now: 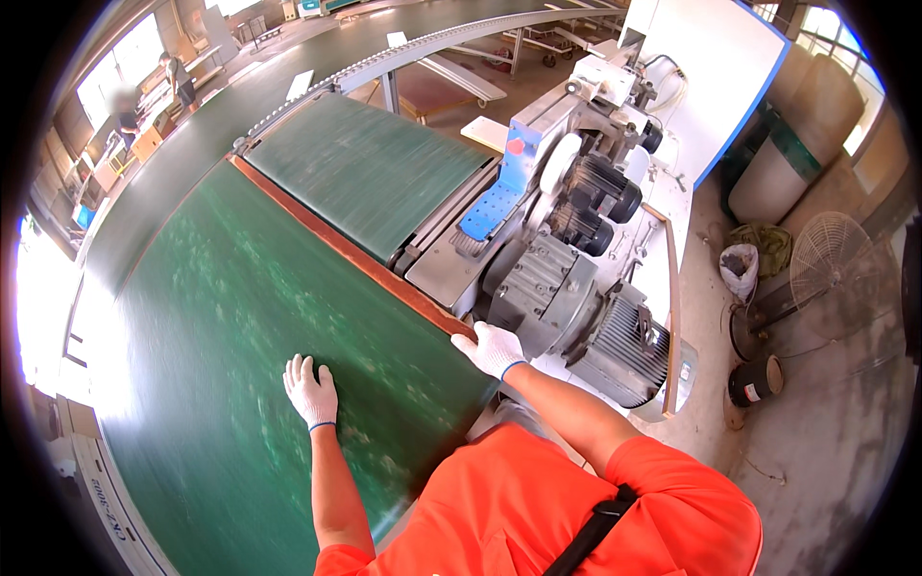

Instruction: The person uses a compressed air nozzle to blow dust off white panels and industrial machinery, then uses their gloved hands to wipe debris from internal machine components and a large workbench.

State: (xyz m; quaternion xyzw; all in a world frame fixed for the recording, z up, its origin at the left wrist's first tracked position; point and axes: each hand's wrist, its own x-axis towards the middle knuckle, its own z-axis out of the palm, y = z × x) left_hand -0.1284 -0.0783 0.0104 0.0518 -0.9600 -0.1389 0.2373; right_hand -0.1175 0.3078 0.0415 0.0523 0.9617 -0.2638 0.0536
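Observation:
My left hand, in a white knit glove, lies flat on the wide green belt with its fingers spread. It holds nothing. My right hand, gloved the same way, is closed over the near end of a long reddish-brown strip. The thumb lies on the belt side of the strip; the other fingers are partly hidden. This strip runs along the right edge of the wide belt, away from me. Beyond it lies a second, narrower green belt.
Right of the strip stand a large grey motor, smaller black motors and a blue perforated bracket. A curved roller rail crosses behind. A floor fan and a black bucket stand at right. Two people are far left.

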